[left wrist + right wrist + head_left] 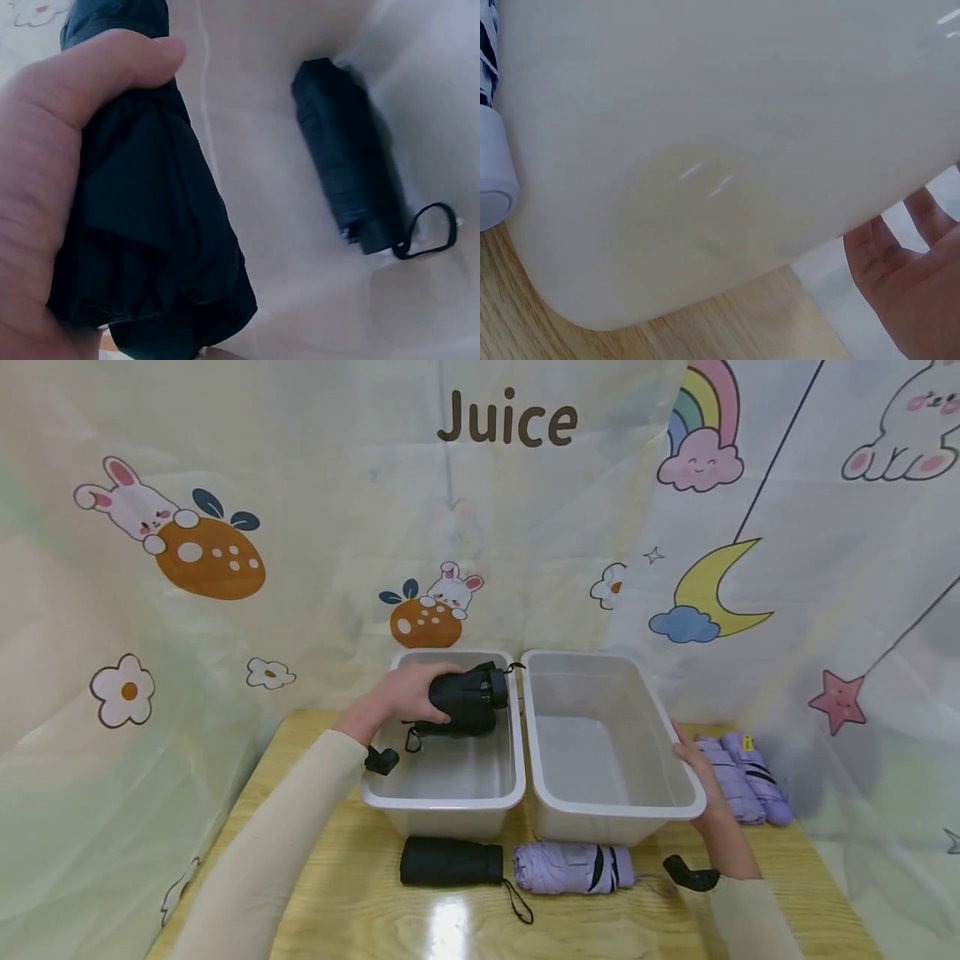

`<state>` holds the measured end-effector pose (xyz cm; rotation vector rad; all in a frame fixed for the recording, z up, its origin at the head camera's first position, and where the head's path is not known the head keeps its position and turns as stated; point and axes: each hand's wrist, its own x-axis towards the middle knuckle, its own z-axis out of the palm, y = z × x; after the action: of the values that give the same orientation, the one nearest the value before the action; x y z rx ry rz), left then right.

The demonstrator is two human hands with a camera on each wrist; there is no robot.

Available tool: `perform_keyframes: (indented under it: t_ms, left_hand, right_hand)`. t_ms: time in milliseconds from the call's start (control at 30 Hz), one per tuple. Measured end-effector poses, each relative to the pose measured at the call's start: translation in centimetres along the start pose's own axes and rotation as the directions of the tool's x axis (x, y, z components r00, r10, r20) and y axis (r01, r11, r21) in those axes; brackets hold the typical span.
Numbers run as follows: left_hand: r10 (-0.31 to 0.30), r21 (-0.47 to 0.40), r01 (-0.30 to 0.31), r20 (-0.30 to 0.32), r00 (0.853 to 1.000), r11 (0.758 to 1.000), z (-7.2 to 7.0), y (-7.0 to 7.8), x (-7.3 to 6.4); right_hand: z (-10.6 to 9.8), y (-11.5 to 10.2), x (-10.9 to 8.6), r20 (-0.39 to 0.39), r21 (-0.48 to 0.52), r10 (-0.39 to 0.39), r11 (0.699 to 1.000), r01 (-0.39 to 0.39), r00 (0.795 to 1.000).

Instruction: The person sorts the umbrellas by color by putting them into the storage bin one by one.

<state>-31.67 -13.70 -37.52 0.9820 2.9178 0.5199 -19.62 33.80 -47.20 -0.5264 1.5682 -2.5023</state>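
Note:
My left hand [415, 692] grips a folded black umbrella [468, 691] over the left white plastic bin [442, 804]. In the left wrist view the thumb wraps across the umbrella's dark fabric. A second folded black umbrella [346, 154] lies inside that bin along its wall, its wrist loop [435, 231] at one end. Over at the right white bin [611, 812], my right hand [703, 777] rests against the outer right side just by the rim. The right wrist view shows its fingers [870, 251] touching the bin, their tips partly hidden behind the wall. Nothing lies inside this bin.
Another folded black umbrella [450, 862] and a lavender umbrella [566, 867] lie on the wooden table [352, 893] before the bins. Two more lavender umbrellas [742, 781] lie right of the right bin. A printed cloth [322, 527] hangs behind and beside the table.

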Motion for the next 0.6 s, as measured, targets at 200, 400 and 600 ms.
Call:
perform_keyframes:
  t_ms: [200,400,600]
  left_hand:
    - [-0.017,0.052,0.014,0.045,0.999,0.999,1.6,0.0,0.3]
    - [-0.050,0.070,0.045,0.073,0.996,0.997,3.1,-0.5,0.8]
    - [-0.087,0.074,0.078,0.125,0.988,0.994,4.0,-1.0,0.8]
  right_hand:
    - [-0.1,0.2,0.1,-0.007,-0.017,0.008,1.000,-0.008,1.000]
    - [-0.1,0.4,0.1,0.011,0.001,0.009,1.000,-0.009,1.000]
    - [0.2,0.2,0.2,0.020,0.038,0.011,0.999,-0.012,1.000]
